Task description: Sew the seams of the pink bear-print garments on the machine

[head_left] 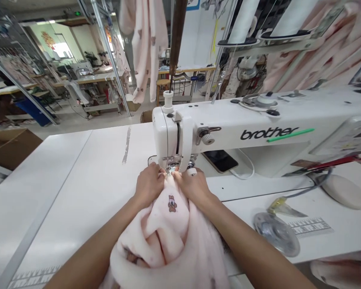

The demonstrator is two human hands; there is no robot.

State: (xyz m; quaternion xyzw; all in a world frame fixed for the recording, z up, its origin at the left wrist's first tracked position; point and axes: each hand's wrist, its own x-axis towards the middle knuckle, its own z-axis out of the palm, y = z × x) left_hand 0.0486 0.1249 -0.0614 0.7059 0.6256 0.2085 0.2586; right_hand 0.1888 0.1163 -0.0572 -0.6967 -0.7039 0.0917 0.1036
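Observation:
Pale pink plush fabric (168, 241) with small brown bear prints lies bunched between my forearms and runs up to the needle of a white sewing machine (180, 132). At the left of the presser foot (169, 170), my left hand (149, 182) is closed with its fingers pinching the fabric edge. My right hand (194, 184) grips the same fabric just right of the foot, below the machine head. The fingertips of both hands are close together, and the exact stitching spot is partly hidden by them.
A phone (221, 160) with a white cable lies under the machine arm. To the right are a clear round case (276, 235) and a yellow-handled tool (278, 205). A cardboard box (15, 146) stands beyond the table's left edge. Thread cones (242, 22) rise behind the machine.

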